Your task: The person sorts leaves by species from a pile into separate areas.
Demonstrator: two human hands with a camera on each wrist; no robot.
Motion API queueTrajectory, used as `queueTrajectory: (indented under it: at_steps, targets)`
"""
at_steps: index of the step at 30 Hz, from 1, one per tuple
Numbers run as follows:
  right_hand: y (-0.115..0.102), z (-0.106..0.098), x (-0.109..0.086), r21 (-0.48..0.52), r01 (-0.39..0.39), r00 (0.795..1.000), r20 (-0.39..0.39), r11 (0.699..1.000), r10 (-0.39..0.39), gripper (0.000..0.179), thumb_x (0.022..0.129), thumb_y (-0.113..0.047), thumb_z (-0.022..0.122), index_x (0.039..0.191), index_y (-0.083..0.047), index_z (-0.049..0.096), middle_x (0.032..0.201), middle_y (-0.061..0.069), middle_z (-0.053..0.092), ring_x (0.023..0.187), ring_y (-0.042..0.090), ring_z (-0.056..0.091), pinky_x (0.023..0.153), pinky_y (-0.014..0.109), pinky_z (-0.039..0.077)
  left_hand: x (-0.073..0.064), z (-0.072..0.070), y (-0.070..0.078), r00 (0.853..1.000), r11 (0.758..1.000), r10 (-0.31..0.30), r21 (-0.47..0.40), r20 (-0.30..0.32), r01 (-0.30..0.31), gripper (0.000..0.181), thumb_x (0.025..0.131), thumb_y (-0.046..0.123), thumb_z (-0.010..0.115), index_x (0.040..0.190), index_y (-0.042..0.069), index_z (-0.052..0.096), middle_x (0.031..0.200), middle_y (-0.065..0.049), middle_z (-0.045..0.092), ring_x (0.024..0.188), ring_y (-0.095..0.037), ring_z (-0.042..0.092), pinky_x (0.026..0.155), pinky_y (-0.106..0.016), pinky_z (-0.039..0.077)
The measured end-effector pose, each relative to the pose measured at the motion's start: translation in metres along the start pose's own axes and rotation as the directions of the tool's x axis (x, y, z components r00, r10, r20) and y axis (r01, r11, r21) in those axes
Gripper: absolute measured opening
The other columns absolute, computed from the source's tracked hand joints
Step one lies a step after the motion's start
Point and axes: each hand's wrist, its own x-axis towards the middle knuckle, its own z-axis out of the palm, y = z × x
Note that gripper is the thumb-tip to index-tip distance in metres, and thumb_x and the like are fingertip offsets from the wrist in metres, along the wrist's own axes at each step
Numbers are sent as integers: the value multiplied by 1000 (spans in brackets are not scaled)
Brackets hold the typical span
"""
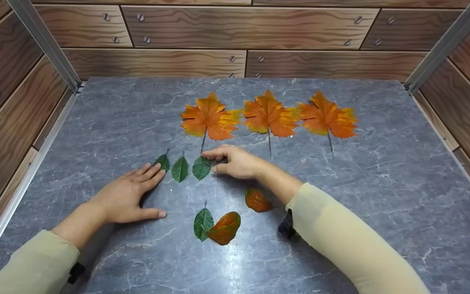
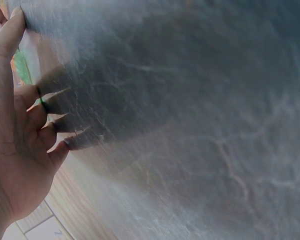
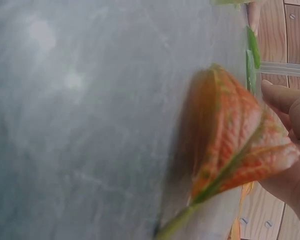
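Note:
Three green leaves lie side by side mid-table: a left one (image 1: 161, 162), a middle one (image 1: 180, 169) and a right one (image 1: 201, 168). My left hand (image 1: 127, 196) lies flat with fingers apart, its fingertips on the left green leaf. Beside the right green leaf is my right hand (image 1: 239, 162); its index fingertip reaches the leaf's upper edge near the stem, with the thumb apart below. Nearer me, another green leaf (image 1: 202, 223) lies partly under a curled orange leaf (image 1: 225, 228). A second orange leaf (image 1: 258, 200), large in the right wrist view, lies below the right forearm.
Three orange maple leaves stand in a row at the back: left (image 1: 208, 116), middle (image 1: 269, 114) and right (image 1: 327, 116), stems toward me. The grey marbled table (image 1: 382, 183) is bounded by wood-patterned walls (image 1: 247, 26) and metal posts.

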Motion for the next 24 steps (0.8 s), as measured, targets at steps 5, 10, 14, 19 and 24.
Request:
queueTrajectory:
  at_steps: [5,10,14,19,24]
  targets:
    - [-5,-4,-6,80,8,1000,-16,997,-6,49,104,-9,67,153,-10,60,144,17,63,130,29,60,103,41,52,0,0,1,1000,1000,5,8,-1,-5,108,93,81,58,167,6,33,173,-15,26,158,-41,23,125,-61,26]
    - [-15,-3,-15,84,51,999,-17,995,-50,42,103,-11,72,144,-8,67,140,14,67,128,31,62,100,42,55,0,0,1,1000,1000,7,14,0,-7,108,93,81,57,167,6,33,173,-15,26,158,-42,23,125,-61,26]
    - [-22,4,-21,88,93,995,22,992,-95,38,100,-11,75,138,-7,72,137,11,70,126,31,62,103,39,53,0,0,0,1000,1000,-1,12,4,1,108,93,82,56,167,7,32,173,-14,25,158,-42,23,125,-61,26]
    - [-30,17,-27,114,116,986,105,987,-128,34,99,-10,77,132,-4,74,132,11,72,123,29,65,105,37,53,0,0,0,1000,1000,-2,10,3,2,109,92,82,56,167,7,32,173,-14,25,158,-42,23,124,-62,27]
    - [-34,31,-32,74,155,970,175,985,-166,32,96,-9,80,128,-4,76,125,11,74,118,26,68,102,35,54,0,0,1,1000,1000,1,8,1,-1,109,92,82,57,167,7,33,173,-15,26,158,-42,23,124,-62,27]
